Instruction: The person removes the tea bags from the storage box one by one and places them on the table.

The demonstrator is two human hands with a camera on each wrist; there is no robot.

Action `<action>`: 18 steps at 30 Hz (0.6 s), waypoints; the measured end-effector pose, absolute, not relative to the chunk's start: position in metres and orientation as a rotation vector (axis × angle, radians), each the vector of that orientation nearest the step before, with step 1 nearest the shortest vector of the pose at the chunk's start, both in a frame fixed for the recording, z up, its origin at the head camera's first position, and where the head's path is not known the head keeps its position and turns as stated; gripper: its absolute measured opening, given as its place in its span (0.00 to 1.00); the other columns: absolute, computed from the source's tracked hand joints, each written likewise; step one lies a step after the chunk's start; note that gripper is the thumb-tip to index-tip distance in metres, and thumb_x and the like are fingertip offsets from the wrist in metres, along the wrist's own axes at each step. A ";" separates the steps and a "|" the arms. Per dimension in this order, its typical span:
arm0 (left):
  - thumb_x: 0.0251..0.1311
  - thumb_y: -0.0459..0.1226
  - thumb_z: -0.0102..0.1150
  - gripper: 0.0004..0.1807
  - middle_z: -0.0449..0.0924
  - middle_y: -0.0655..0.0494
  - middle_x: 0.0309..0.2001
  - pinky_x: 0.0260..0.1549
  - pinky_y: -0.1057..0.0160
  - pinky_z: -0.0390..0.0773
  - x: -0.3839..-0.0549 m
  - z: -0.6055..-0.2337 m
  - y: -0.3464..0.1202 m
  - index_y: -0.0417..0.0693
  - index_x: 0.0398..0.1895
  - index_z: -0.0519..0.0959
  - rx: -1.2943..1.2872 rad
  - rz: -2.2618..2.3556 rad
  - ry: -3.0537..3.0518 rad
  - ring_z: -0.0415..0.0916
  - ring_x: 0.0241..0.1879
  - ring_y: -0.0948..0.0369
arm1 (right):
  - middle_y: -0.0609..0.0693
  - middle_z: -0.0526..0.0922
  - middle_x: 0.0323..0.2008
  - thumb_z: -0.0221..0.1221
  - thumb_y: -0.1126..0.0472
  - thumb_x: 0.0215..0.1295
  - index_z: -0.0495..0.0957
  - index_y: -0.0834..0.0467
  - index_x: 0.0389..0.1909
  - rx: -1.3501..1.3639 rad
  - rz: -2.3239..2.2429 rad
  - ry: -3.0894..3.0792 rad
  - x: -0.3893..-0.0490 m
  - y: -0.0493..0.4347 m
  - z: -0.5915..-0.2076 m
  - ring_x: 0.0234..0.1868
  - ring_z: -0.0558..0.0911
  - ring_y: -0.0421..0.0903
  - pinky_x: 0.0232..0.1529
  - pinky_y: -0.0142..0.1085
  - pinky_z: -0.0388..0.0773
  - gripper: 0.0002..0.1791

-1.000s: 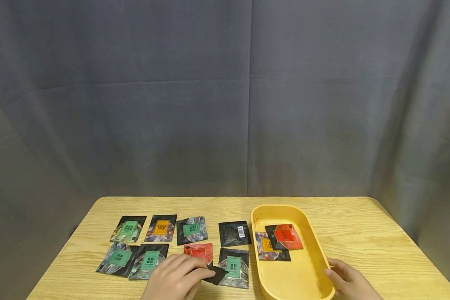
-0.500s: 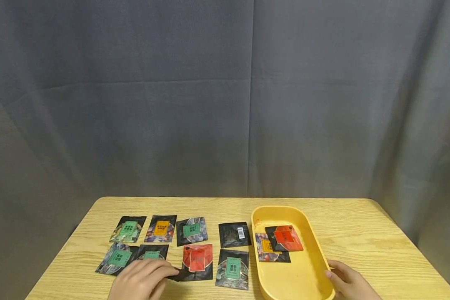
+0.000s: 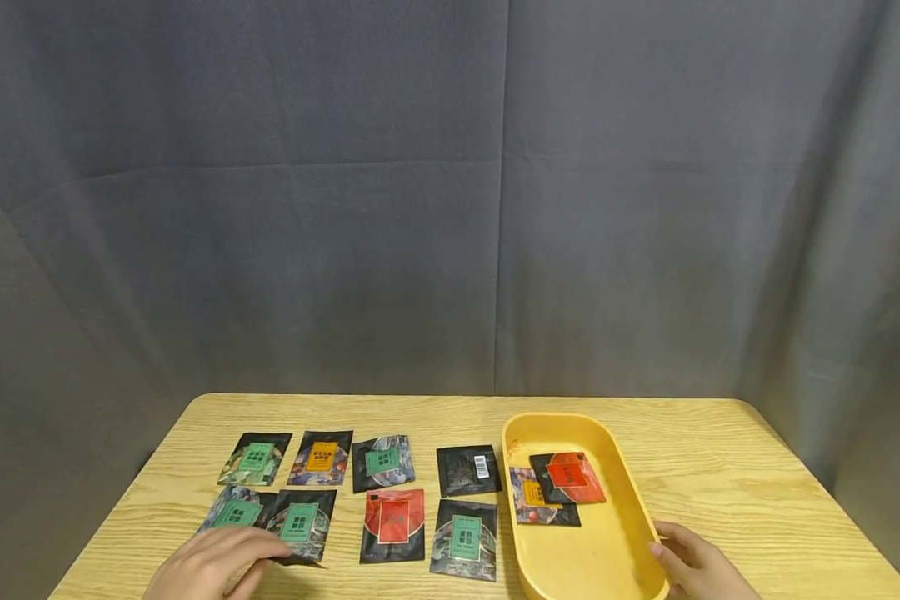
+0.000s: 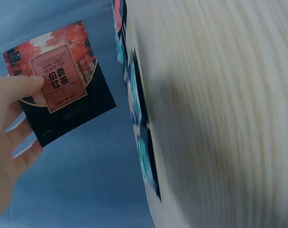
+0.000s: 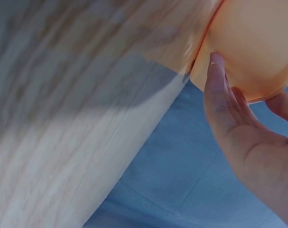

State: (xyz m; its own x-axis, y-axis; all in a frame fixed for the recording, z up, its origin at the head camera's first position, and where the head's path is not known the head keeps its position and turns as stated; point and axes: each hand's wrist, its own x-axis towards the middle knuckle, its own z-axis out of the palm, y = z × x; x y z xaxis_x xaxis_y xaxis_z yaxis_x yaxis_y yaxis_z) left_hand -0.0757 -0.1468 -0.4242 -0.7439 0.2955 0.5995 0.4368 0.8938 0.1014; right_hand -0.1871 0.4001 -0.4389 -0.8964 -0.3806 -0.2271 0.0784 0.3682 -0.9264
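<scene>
My left hand (image 3: 213, 562) is at the front left of the table. Between its thumb and fingers it pinches a tea sachet (image 4: 61, 80), labelled Earl Grey black tea, red above and black below. In the head view the hand hides most of that sachet. The fingertips are close by a green-labelled sachet (image 3: 300, 523) lying on the table. On the right, my right hand (image 3: 699, 562) grips the side rim of a yellow tray (image 3: 633, 492), thumb at the rim and fingers against the outer wall (image 5: 241, 71). Inside the tray a red-and-black sachet (image 3: 576, 479) overlaps an orange-labelled one (image 3: 528, 493).
Several more sachets lie in two rows left of the tray, among them a red-topped one (image 3: 393, 533), an orange-labelled one (image 3: 321, 458) and one (image 3: 461, 469) with its barcode side up. A grey curtain (image 3: 345, 208) hangs behind the wooden table (image 3: 742, 467).
My left hand has moved left with the sachet, from over the red-topped sachet to the front-left ones, uncovering the red-topped one. My right hand stays on the tray.
</scene>
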 end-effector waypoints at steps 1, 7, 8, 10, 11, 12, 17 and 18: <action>0.36 0.31 0.80 0.27 0.78 0.81 0.39 0.36 0.67 0.79 -0.075 -0.425 -0.151 0.72 0.38 0.84 -0.524 -0.316 -2.464 0.79 0.37 0.71 | 0.63 0.80 0.48 0.49 0.54 0.78 0.48 0.86 0.64 -0.257 -1.546 2.223 -0.187 0.400 -0.439 0.43 0.84 0.56 0.40 0.44 0.84 0.38; 0.34 0.30 0.81 0.26 0.79 0.77 0.38 0.29 0.70 0.78 -0.067 -0.433 -0.178 0.67 0.37 0.85 -0.479 -0.358 -2.495 0.79 0.34 0.71 | 0.64 0.80 0.48 0.49 0.55 0.78 0.48 0.86 0.64 -0.250 -1.544 2.218 -0.184 0.396 -0.440 0.43 0.84 0.55 0.39 0.44 0.84 0.37; 0.33 0.30 0.81 0.26 0.79 0.77 0.38 0.28 0.70 0.78 -0.065 -0.434 -0.182 0.66 0.37 0.85 -0.469 -0.364 -2.499 0.79 0.34 0.72 | 0.64 0.80 0.48 0.49 0.56 0.78 0.48 0.86 0.63 -0.254 -1.541 2.220 -0.184 0.395 -0.440 0.43 0.84 0.55 0.39 0.44 0.85 0.37; 0.33 0.29 0.81 0.27 0.79 0.76 0.38 0.28 0.72 0.78 -0.062 -0.438 -0.191 0.67 0.37 0.86 -0.456 -0.371 -2.507 0.78 0.34 0.72 | 0.64 0.80 0.48 0.48 0.57 0.79 0.49 0.86 0.63 -0.257 -1.541 2.218 -0.183 0.394 -0.441 0.43 0.84 0.56 0.39 0.43 0.85 0.36; 0.31 0.28 0.81 0.27 0.80 0.75 0.38 0.28 0.74 0.77 -0.061 -0.441 -0.196 0.66 0.37 0.86 -0.463 -0.379 -2.499 0.79 0.34 0.71 | 0.65 0.80 0.48 0.48 0.57 0.79 0.49 0.86 0.63 -0.256 -1.541 2.216 -0.183 0.393 -0.441 0.43 0.84 0.56 0.39 0.43 0.85 0.35; 0.31 0.27 0.80 0.28 0.80 0.75 0.38 0.27 0.75 0.75 -0.060 -0.443 -0.201 0.65 0.36 0.86 -0.466 -0.387 -2.500 0.78 0.33 0.71 | 0.65 0.80 0.48 0.48 0.57 0.78 0.49 0.86 0.63 -0.249 -1.540 2.214 -0.183 0.393 -0.442 0.43 0.84 0.55 0.39 0.43 0.84 0.36; 0.33 0.25 0.78 0.26 0.79 0.72 0.38 0.26 0.74 0.75 -0.053 -0.452 -0.224 0.60 0.37 0.87 -0.515 -0.419 -2.563 0.77 0.33 0.72 | 0.65 0.80 0.49 0.50 0.55 0.78 0.49 0.85 0.64 -0.242 -1.530 2.216 -0.181 0.393 -0.445 0.42 0.84 0.54 0.38 0.41 0.84 0.38; 0.35 0.25 0.77 0.25 0.79 0.71 0.38 0.25 0.73 0.75 -0.051 -0.454 -0.228 0.59 0.37 0.87 -0.528 -0.425 -2.583 0.77 0.33 0.73 | 0.65 0.80 0.49 0.50 0.54 0.78 0.49 0.85 0.64 -0.243 -1.528 2.217 -0.181 0.393 -0.445 0.41 0.84 0.54 0.37 0.41 0.84 0.38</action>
